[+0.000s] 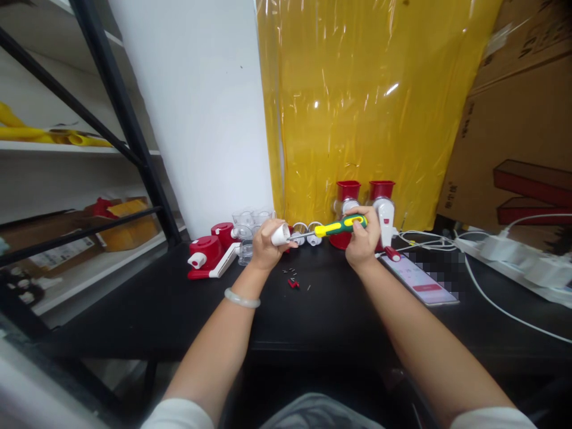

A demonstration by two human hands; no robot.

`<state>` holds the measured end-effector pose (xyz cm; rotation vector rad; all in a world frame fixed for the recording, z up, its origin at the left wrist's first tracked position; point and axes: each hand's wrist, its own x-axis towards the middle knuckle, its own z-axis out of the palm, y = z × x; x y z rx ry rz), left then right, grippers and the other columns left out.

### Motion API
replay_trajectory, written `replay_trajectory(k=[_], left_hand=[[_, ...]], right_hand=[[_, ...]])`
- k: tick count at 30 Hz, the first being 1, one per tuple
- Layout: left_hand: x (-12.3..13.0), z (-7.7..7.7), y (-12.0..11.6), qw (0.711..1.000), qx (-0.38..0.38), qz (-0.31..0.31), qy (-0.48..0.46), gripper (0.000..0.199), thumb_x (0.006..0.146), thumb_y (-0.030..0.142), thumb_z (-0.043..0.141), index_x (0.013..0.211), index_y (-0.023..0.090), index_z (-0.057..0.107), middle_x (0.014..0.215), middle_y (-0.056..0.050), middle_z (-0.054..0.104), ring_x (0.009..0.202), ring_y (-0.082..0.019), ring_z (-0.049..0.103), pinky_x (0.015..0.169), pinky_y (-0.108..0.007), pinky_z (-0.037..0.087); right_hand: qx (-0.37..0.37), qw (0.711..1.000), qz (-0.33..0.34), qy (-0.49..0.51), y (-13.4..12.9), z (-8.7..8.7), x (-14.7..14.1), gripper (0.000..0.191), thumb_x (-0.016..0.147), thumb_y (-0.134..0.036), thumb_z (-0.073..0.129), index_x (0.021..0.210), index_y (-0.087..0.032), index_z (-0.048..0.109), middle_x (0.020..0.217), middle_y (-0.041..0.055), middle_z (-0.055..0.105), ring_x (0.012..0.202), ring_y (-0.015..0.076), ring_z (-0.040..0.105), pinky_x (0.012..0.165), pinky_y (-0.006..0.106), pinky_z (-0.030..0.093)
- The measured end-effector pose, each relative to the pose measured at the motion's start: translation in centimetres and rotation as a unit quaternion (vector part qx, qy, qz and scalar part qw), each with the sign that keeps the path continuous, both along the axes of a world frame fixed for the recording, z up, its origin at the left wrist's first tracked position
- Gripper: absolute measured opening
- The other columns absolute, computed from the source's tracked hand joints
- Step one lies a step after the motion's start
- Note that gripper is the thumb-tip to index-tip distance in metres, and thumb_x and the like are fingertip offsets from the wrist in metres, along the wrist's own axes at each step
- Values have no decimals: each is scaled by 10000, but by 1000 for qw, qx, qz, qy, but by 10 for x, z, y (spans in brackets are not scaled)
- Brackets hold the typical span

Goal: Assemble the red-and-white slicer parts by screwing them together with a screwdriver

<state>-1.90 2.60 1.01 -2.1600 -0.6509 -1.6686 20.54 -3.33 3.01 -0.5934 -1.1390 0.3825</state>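
Observation:
My left hand [267,245] is closed on a small white cylindrical part [280,235] held above the black table. My right hand [364,238] grips a yellow and green screwdriver [342,226], its shaft pointing left to the white part; whether the tip touches it I cannot tell. Below them on the table lie several small screws [292,274] and a small red piece [294,284]. Behind the hands stand drum-shaped parts with white rims [314,233] and two red and white machines, one [348,190] partly hidden by my right hand.
Red and white housings [208,253] and clear plastic parts [245,232] stand at the left of the black table [170,316]. On the right are a phone [420,280], white cables and a power strip [527,268]. A shelf rack, yellow curtain and large carton surround the table.

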Motion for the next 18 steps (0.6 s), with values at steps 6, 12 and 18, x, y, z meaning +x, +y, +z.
replay_trajectory(k=[6, 12, 18], left_hand=[[-5, -8, 16, 997, 64, -22, -23, 617, 813, 680, 540, 1212, 223, 426, 1018, -108, 660, 956, -230, 655, 811, -408, 524], [-11, -10, 21, 999, 20, 38, -17, 665, 791, 761, 463, 1161, 211, 423, 1016, -113, 653, 940, -232, 660, 798, -398, 520], [-14, -10, 21, 999, 17, 29, -19, 607, 788, 735, 514, 1105, 218, 494, 996, -102, 660, 967, -244, 656, 774, -394, 521]], right_hand=[[51, 999, 12, -14, 4, -1, -7, 208, 815, -424, 495, 866, -245, 585, 834, 33, 537, 634, 155, 529, 541, 301, 480], [0, 999, 45, -15, 9, -6, -8, 203, 832, -439, 534, 879, -247, 583, 813, 11, 523, 582, 127, 524, 509, 278, 469], [-56, 996, 74, -1, 15, -4, -7, 208, 839, -452, 569, 840, -244, 572, 660, -22, 525, 439, 97, 487, 393, 238, 396]])
